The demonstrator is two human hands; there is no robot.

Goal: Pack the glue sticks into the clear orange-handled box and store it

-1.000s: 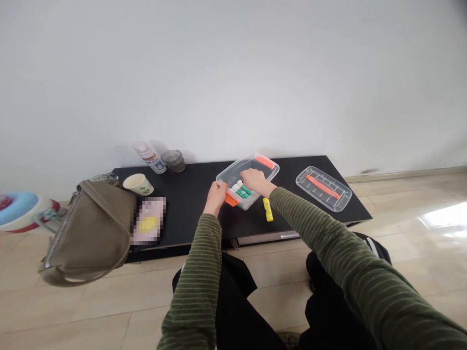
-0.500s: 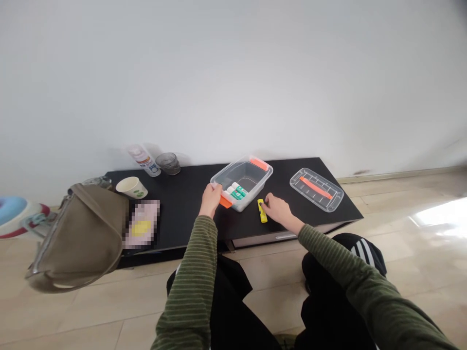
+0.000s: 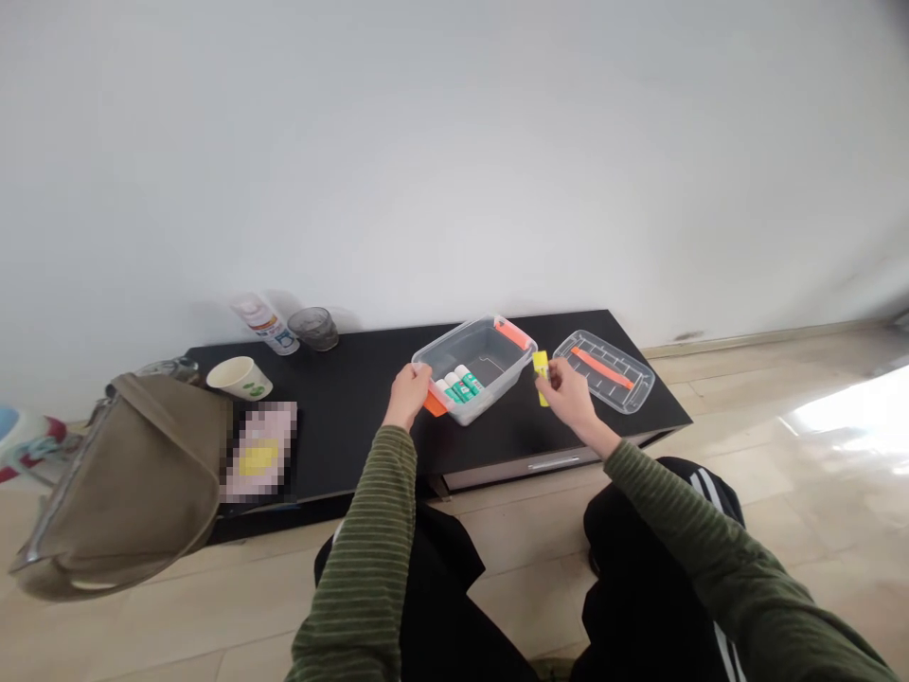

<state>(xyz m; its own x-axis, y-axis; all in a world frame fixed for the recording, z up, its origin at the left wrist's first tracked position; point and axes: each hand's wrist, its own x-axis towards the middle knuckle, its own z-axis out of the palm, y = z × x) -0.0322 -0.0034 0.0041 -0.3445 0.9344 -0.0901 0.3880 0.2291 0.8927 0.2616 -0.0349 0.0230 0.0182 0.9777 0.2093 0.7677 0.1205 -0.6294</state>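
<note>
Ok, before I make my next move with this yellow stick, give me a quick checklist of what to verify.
1. Yellow stick in hand: ok, your right hand holds it outside the box.
2. Clear box steadied: ok, your left hand grips its left end, by the orange latch.
3. Box open: ok, the lid lies apart from it on the black table, to the right.
4. Green sticks in order: ok, side by side at the box's left end, white caps on.
5. Yellow stick's cap tight: cannot tell, too small to see.
</note>
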